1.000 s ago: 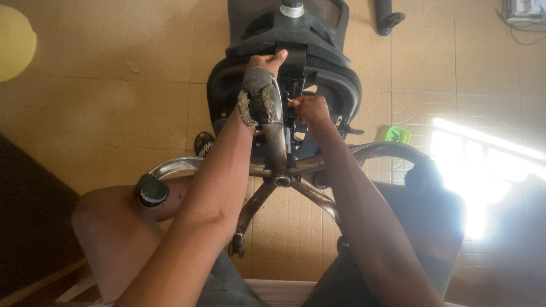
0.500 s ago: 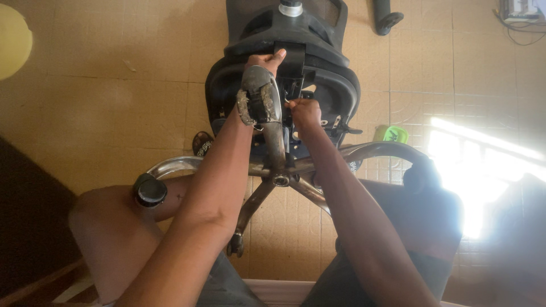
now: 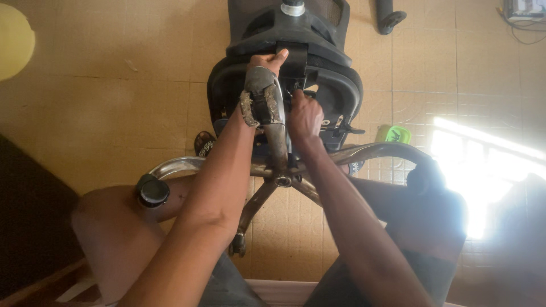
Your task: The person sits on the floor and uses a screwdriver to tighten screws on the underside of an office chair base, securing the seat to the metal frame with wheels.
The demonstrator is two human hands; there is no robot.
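Right hand point(image 3: 305, 115) has dropped lower beneath the overturned office chair point(image 3: 284, 74), fingers closed on something hidden; left hand point(image 3: 267, 62) clamps the black seat mechanism point(image 3: 296, 57). Risk: the chrome chair base point(image 3: 278, 165) could swing and pinch fingers if either grip slips.

**Chair base: shiny metal, matt plastic**

Polished chrome on the star base point(image 3: 273, 170), smooth and glossy, glaring where sun strikes the arm to its right. Worn, crusted with dirt at the castor socket point(image 3: 259, 105) just above the hub. Matt black plastic on the seat shell point(image 3: 341, 85) beyond the base; glossy black plastic on the castor point(image 3: 152, 190) left of it. Beneath the base, floor point(image 3: 114, 102) of tan tile, dull, faintly textured.
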